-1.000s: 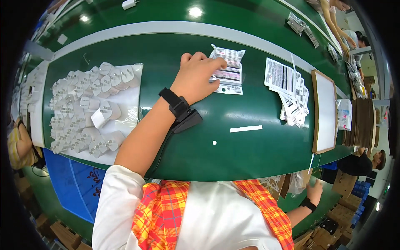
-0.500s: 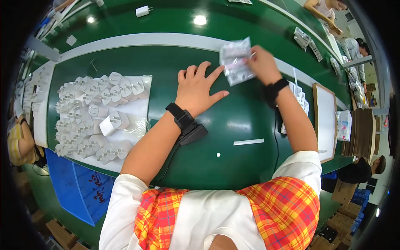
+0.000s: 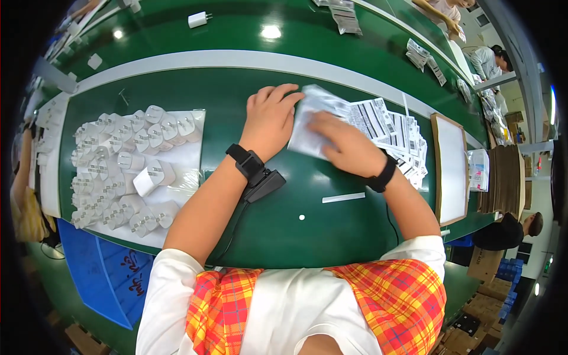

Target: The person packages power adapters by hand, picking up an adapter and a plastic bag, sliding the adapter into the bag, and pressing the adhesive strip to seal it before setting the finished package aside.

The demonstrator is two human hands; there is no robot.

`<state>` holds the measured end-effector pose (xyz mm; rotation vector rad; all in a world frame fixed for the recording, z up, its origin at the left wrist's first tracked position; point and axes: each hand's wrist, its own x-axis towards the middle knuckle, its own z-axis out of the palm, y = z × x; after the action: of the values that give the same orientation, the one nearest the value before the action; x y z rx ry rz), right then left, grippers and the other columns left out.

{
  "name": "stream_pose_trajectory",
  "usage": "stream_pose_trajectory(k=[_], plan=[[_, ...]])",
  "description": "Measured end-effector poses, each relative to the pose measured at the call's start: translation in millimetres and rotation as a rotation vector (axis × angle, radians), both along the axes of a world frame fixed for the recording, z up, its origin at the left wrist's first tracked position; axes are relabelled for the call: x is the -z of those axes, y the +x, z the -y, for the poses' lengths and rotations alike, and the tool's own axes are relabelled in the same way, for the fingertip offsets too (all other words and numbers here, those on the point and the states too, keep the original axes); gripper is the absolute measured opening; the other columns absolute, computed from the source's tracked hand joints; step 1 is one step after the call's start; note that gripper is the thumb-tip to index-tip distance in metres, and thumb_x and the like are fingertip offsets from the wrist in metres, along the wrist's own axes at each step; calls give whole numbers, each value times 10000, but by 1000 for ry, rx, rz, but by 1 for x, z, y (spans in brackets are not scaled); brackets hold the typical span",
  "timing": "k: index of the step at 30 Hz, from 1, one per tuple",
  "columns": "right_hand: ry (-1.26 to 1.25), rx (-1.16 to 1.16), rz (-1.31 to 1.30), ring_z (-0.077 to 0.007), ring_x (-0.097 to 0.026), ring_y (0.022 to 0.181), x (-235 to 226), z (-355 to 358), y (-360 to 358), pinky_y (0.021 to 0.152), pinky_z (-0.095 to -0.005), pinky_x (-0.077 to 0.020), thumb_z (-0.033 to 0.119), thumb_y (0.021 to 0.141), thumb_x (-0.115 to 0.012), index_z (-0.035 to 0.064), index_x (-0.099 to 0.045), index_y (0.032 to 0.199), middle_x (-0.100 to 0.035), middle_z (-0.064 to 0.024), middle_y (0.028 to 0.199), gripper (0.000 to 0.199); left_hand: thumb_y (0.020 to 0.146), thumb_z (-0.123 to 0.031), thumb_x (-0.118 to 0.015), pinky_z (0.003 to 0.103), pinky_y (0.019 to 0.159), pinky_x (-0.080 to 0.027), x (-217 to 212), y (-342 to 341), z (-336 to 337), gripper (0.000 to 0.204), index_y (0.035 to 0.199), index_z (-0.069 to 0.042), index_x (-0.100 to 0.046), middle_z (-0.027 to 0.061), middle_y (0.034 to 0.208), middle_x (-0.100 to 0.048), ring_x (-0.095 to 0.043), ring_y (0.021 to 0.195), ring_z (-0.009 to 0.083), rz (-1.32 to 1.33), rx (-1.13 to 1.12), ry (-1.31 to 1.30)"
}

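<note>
My right hand (image 3: 349, 145) is on a clear, crinkled plastic bag (image 3: 305, 133), its fingers over the bag and its thumb at the lower edge. The bag is slightly blurred, and whether anything is inside cannot be made out. My left hand (image 3: 269, 121) is at the bag's left edge with loosely bent fingers, apparently gripping nothing. Printed white sheets (image 3: 402, 133) lie fanned out beyond my right hand, partly hidden by it. To the left, several white plug adapters (image 3: 157, 177) stand prongs-up in rows on a white sheet.
A shallow brown-edged tray (image 3: 451, 171) sits at the right, beside a stack of brown cardboard (image 3: 500, 180). A white strip (image 3: 343, 198) lies on the green table. Across the white ledge (image 3: 236, 59), filled packets (image 3: 345, 18) and an adapter (image 3: 199, 19) rest. Other people work around.
My right hand has let go of the filled packet and come back nearer with a plastic bag. A packet now lies on the far surface. My left hand's spread fingers have drawn in.
</note>
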<state>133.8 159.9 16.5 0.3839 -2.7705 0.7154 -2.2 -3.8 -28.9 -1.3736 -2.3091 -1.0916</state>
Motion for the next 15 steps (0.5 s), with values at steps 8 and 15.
stream_pose_trajectory(k=[8,15], plan=[[-59,31,466,-338,-617,917,-26,-6,-42,815,-409,-488,41,798,-564,8,-639,932,-657,-152,987,157,831,-162,-601,403,898,-410,-16,3,11,265,1069,-83,-686,52,1020,-641,-569,990,258,6,49,-134],[95,336,144,-351,-575,932,-4,13,-24,827,-413,-477,89,784,-613,11,-618,951,-618,-149,976,184,837,-138,-582,413,825,-454,-52,27,7,276,1073,-22,-665,104,1032,-632,-584,962,279,124,-81,-544]])
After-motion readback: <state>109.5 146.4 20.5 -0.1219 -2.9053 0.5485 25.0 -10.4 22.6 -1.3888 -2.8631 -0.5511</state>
